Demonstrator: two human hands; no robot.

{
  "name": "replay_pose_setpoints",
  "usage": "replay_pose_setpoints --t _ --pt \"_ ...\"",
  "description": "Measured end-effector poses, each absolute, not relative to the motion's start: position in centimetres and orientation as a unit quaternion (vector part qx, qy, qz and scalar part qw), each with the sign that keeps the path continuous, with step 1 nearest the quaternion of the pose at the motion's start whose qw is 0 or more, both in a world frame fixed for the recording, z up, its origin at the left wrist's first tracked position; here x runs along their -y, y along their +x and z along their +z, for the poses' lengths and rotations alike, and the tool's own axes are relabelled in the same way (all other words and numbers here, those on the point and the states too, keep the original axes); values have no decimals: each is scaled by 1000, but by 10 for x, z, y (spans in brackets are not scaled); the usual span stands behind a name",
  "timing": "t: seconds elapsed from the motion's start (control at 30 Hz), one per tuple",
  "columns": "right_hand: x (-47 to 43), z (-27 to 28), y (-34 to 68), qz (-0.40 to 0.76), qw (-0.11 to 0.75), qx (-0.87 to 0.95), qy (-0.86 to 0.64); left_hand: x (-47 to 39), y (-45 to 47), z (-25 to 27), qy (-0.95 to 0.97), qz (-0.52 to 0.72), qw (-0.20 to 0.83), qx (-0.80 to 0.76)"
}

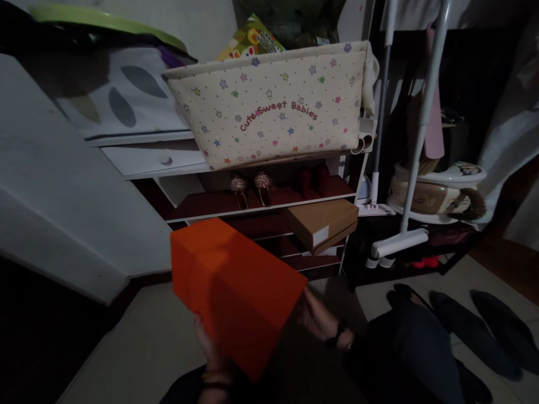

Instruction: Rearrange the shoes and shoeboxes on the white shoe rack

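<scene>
An orange box (240, 280) is tilted in front of the shoe rack, held between both hands. My left hand (206, 339) grips its near left side, with the fingertips partly hidden by the box. At the right end, my right hand (314, 314) is closed on the box edge, and its fingers are mostly out of sight behind it. Just beyond the box stands the shoe rack (269, 202), with glittery high heels (263, 182) and dark red shoes (311, 179) on its upper shelf. A brown cardboard box (326, 221) sticks out from a lower shelf.
A star-patterned fabric basket (273, 118) overhangs the rack top. To the right lean a white squeegee mop (415, 168) and another pole (381, 112). Dark shoes (480, 331) lie on the tiled floor (138, 342), and a white wall panel (76, 185) bounds the left.
</scene>
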State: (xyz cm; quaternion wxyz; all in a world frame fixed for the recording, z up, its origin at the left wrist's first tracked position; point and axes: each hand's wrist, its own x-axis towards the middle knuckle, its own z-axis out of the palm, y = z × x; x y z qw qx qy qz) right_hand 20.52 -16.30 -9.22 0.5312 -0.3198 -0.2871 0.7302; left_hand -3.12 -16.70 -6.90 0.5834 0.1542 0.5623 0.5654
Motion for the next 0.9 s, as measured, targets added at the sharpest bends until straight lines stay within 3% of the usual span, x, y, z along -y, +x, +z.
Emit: replay_pose_setpoints --t 0.33,0.9 --pt "148 -80 177 686 625 247 -278 150 -35 -54 20 665 550 -505" --pt "72 -99 170 707 617 212 -273 105 -21 -48 67 707 503 -492"
